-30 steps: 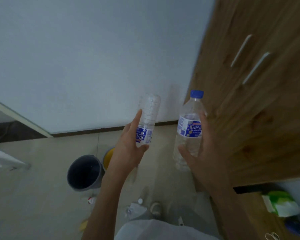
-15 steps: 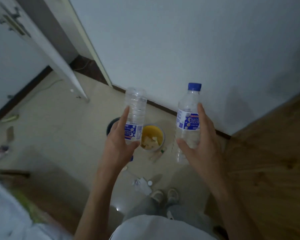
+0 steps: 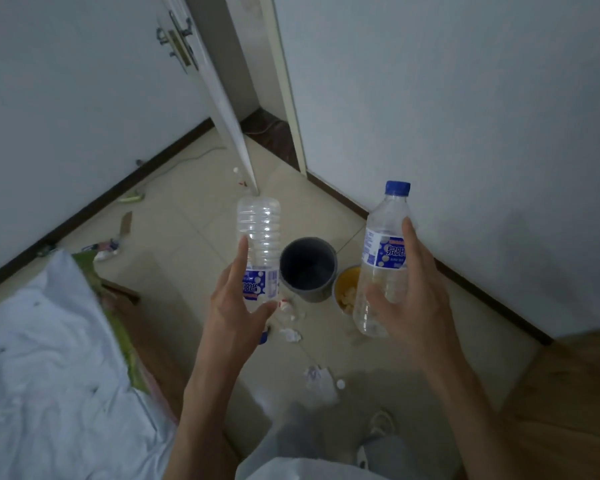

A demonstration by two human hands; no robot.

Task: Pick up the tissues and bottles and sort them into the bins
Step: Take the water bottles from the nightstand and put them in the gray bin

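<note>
an inverted clear plastic bottle with a blue-and-white label [image 3: 258,237] is gripped by the left hand [image 3: 234,308], base pointing up. the thumb and fingers close round its label end, with one finger lying straight along its side. an upright clear plastic bottle with a blue cap [image 3: 381,258] is gripped by the right hand [image 3: 411,299], whose fingers and thumb wrap round its lower body. both bottles are held in the air, apart from each other, above the pale tiled floor [image 3: 187,244].

between them in view, down on the floor, stands a round grey plastic bin [image 3: 309,294]. just beside it on the right is a round yellow bin [image 3: 339,282] with pale crumpled pieces inside, partly hidden behind the upright bottle. a crumpled white tissue [image 3: 290,335] lies on the floor near the grey bin. a second crumpled tissue [image 3: 317,379] lies nearer the person's feet, with a small white bottle cap [image 3: 341,384] just beside it.

a rumpled white bed sheet [image 3: 42,358] fills the lower left. a white door with a metal handle [image 3: 201,64] stands ajar at the top. a brown wooden surface [image 3: 568,393] fills the lower right.
</note>
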